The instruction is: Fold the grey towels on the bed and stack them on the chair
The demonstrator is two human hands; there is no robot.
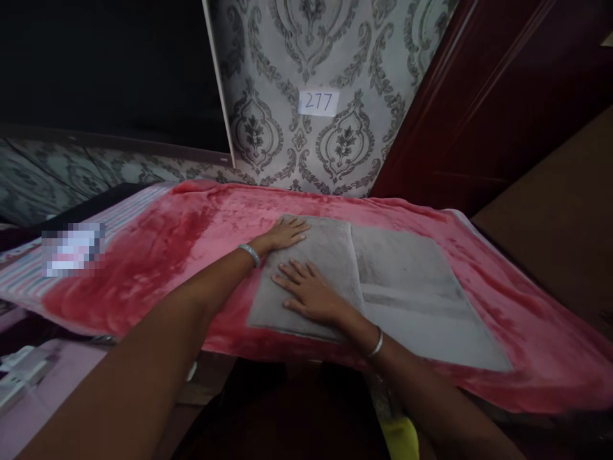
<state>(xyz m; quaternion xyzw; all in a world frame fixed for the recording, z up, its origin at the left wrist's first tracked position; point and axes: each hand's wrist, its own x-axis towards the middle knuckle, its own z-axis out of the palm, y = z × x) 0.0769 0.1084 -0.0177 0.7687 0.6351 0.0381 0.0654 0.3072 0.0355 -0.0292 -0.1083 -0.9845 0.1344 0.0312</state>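
Note:
A grey plush mat point(407, 268) lies on a red and pink fleece blanket point(215, 223). Its left part is folded over on itself, and the fold's pale edge runs front to back near the middle. My left hand point(286, 232) rests flat on the far left corner of the folded part, fingers stretched to the right. Nearer to me, my right hand point(313, 294) lies flat on the same folded layer, its fingers spread and pointing left. Neither hand grasps anything.
A large dark screen point(105, 70) stands at the back left. A paper label reading 277 point(318, 102) is on the patterned wall. To the right are a dark red wooden panel point(454, 96) and a brown board point(555, 236). A striped cloth point(129, 217) shows at left.

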